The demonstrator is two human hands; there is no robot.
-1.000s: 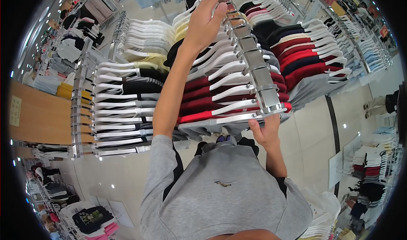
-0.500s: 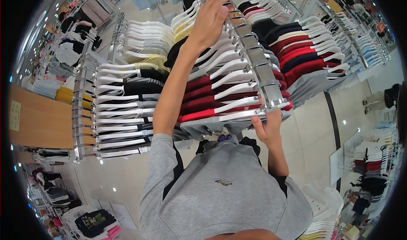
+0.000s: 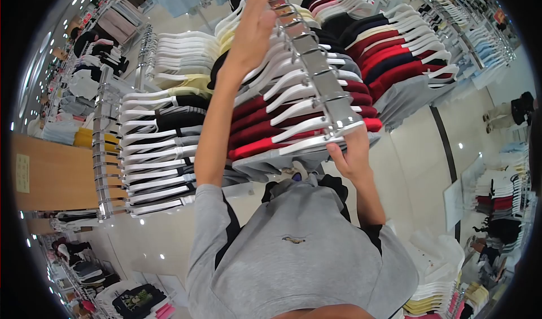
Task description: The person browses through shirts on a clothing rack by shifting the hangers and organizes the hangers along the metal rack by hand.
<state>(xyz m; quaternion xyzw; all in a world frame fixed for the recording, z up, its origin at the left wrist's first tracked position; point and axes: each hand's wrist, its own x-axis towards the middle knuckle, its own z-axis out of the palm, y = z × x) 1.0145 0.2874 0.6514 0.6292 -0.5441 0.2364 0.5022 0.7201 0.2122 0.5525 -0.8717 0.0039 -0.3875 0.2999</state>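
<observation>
My left hand reaches along the left side of a chrome rail, its fingers stretched out beside the rail's far part, over white hangers. My right hand is at the rail's near end, its thumb against the nearest white hanger; its fingers are mostly hidden behind the rail end. Dark red garments, a bright red one and a grey one hang between my arms. My left forearm crosses in front of part of the row.
To the left stands another chrome rail with black, grey and white clothes. Red and navy garments hang on the right, above a grey one. A wooden panel is at the far left. A person's legs show at the right edge.
The rails and clothes have shifted left and slightly up in view, and both hands with them. Each hand keeps about the same place on the middle rail.
</observation>
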